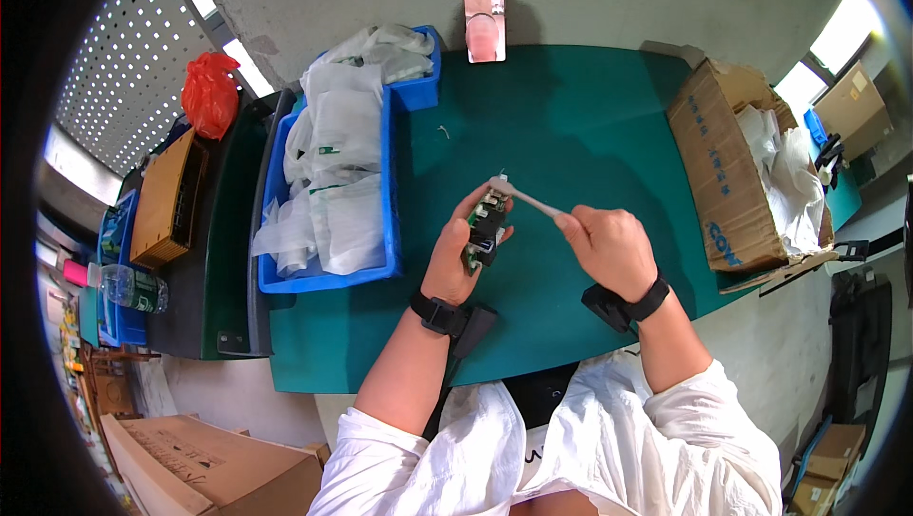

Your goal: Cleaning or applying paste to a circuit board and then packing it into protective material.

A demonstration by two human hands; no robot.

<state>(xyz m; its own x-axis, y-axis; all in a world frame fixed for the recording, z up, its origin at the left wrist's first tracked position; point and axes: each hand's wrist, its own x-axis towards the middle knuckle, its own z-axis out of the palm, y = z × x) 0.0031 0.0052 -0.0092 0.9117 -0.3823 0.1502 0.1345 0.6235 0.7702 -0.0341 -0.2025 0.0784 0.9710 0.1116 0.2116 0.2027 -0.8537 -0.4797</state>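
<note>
A small circuit board, green with dark block-shaped parts, stands tilted in my left hand, whose fingers and thumb close round its sides. My right hand grips the handle of a pale, slim toothbrush. The brush's head meets the far end of the board; its bristles are too small to make out. Both hands are above the middle of the green table. A dark strap with a black box sits on each wrist.
To the left, blue bins hold several white-wrapped pieces. An open cardboard box with white wrapping stands at the right edge. At the back, a phone leans upright near the wall. A small scrap lies beyond my hands.
</note>
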